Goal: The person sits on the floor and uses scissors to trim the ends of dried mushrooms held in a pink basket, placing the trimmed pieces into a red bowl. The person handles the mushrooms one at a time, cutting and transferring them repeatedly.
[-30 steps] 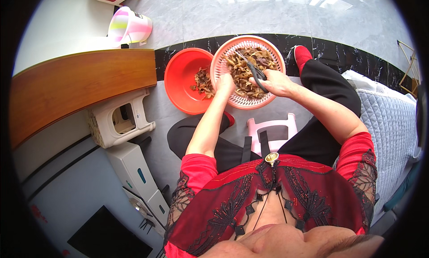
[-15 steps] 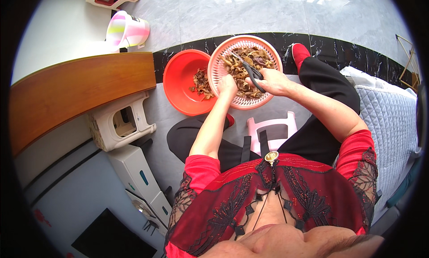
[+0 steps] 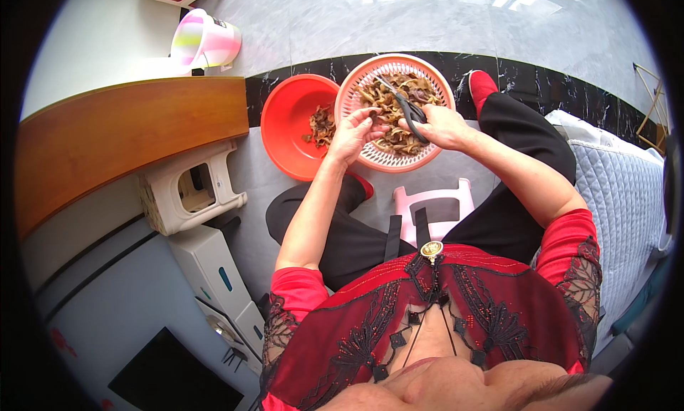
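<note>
Colander (image 3: 420, 158), pink and slotted, sits at twelve o'clock heaped with brown dried pieces (image 3: 388, 97). Red basin (image 3: 288, 122) at eleven holds fewer. Right hand (image 3: 445, 126) grips black scissors (image 3: 406, 106); left hand (image 3: 353, 132) pinches a piece. Blade tips are hard to make out.

a single head-worn fisheye view looks steeply down from above the person's chest, facing forward over the lap to the floor (image 3: 427, 26), close to the arms, edges bending toward the rim.
</note>
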The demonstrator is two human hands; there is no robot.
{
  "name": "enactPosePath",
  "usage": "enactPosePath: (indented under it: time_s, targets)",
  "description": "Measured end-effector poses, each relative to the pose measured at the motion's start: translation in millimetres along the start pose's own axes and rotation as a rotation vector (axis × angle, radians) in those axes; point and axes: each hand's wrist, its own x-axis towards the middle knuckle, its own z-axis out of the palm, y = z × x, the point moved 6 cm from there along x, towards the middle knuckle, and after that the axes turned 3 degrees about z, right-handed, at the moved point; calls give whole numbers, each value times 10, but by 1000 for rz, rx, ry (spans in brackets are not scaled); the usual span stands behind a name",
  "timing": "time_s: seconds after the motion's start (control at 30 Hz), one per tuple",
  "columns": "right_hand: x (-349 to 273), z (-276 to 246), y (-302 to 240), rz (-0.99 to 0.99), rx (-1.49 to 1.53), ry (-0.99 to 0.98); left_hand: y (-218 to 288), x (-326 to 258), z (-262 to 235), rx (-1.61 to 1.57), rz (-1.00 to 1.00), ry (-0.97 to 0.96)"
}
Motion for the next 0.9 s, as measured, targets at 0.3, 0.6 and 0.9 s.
enactPosePath:
  time_s: [0.3,0.6,0.9]
  targets:
    - [46,23,7,21,75,-52,98,-138,215,-132,-16,-74]
    - [169,249,79,-76,567,-165,150,-129,131,-311,47,-98]
    - [162,230,10,-134,771,-152,220,-199,268,-512,88,-215]
